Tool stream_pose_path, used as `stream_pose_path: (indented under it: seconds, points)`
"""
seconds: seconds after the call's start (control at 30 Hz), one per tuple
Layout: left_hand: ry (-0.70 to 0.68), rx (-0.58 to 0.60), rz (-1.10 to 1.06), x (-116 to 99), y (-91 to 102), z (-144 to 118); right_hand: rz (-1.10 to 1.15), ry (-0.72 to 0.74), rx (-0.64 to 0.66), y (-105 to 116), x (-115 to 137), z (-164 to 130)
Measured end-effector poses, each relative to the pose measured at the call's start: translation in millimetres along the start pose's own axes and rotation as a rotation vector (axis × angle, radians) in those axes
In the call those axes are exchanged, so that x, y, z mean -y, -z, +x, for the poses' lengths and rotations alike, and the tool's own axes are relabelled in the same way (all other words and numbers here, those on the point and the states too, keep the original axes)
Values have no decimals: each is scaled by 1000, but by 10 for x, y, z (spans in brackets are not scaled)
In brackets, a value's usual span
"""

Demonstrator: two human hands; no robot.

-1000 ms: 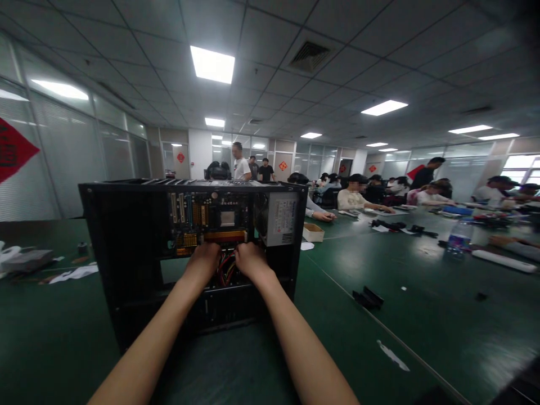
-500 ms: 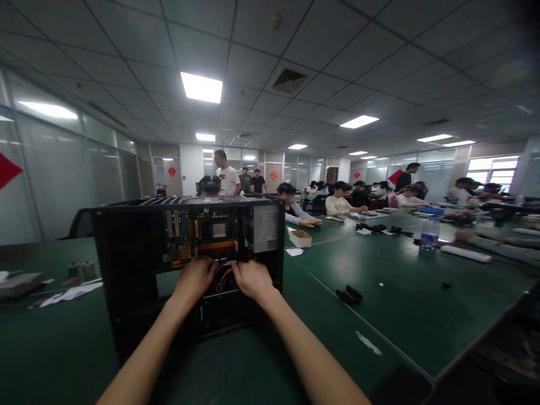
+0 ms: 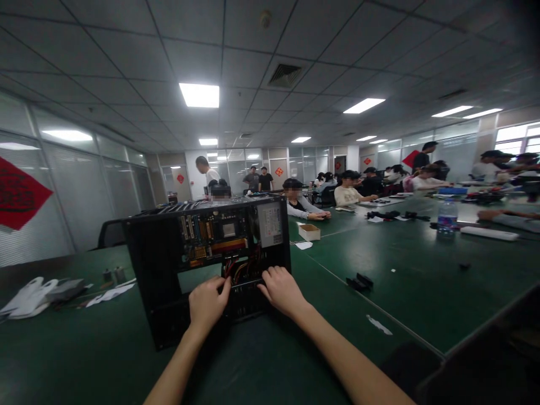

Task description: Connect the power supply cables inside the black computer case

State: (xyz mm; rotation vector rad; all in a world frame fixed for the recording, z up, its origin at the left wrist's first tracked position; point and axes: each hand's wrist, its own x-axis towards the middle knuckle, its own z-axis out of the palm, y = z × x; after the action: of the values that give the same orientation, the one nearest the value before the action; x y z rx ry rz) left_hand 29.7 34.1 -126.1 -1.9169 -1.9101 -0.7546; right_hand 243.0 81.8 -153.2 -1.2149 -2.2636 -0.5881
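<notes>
Head view: open computer case [image 3: 160, 281] stands on the green table [image 3: 379, 270], motherboard [image 3: 213, 233] exposed. Left hand [image 3: 207, 304] and right hand [image 3: 282, 289] rest, fingers curled, at the case's lower front by the red cables [image 3: 238, 269]; whether they hold anything cannot be told. Cabling looks loose, work unfinished.

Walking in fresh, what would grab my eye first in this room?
An open black computer case stands on the green table, its motherboard and red-and-yellow cables exposed. The left hand and right hand rest at the case's lower edge, just below those cables. Behind, people sit along the same table, and a red diamond sign hangs at far left.
</notes>
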Motion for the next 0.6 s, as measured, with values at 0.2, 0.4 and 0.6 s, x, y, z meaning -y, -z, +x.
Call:
stream_pose_path:
  seconds: [0.2, 0.4, 0.6]
  points:
    - [-85, -168, 66, 42, -213, -144, -1, -6, -28, -11, 1, -51]
    - [-195, -244, 15, 111, -313, -217, 69, 21, -64, -6, -19, -80]
    - [-233, -265, 2, 115, -303, -265, 81, 52, -118, -75, -64, -92]
